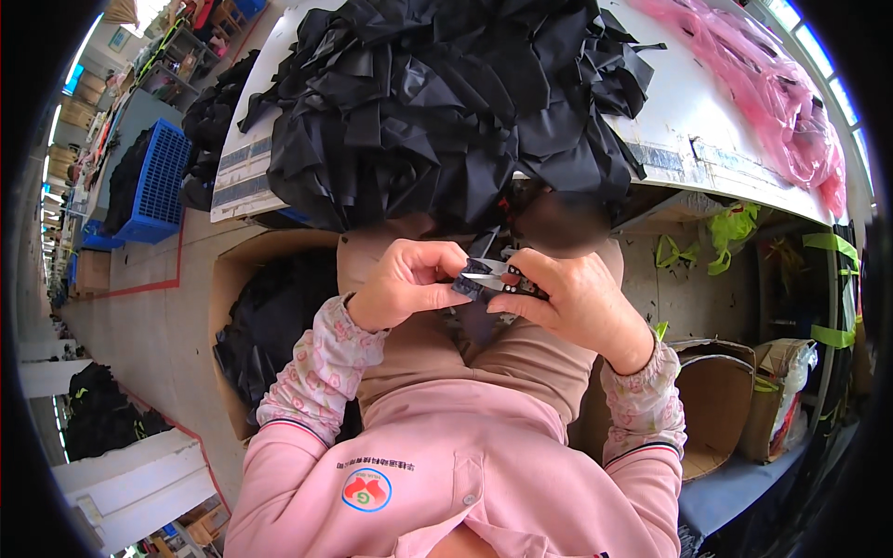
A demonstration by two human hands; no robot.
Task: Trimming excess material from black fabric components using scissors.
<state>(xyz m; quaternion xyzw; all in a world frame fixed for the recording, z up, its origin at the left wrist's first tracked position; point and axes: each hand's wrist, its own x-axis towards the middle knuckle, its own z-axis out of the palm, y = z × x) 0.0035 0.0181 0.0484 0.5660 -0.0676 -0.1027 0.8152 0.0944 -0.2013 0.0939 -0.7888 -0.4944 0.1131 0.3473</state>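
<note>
Above my lap, my left hand [416, 282] pinches a small piece of black fabric [473, 278] between thumb and fingers. My right hand [569, 294] is closed around small thread snips [523, 281] with dark handles. Their silver blades point left and lie at the black piece between my hands. A narrow dark strip of the fabric seems to run up from my fingers toward the table. Just beyond my hands, a big heap of black fabric pieces [446, 102] covers the middle of the table and hangs over its front edge.
The white table [670, 167] carries a pink plastic bag [781, 112] at right. A cardboard box [244, 270] of black fabric stands at my left, another carton [712, 409] at my right. Farther left is a blue crate [164, 181]. Green strips [730, 232] hang under the table.
</note>
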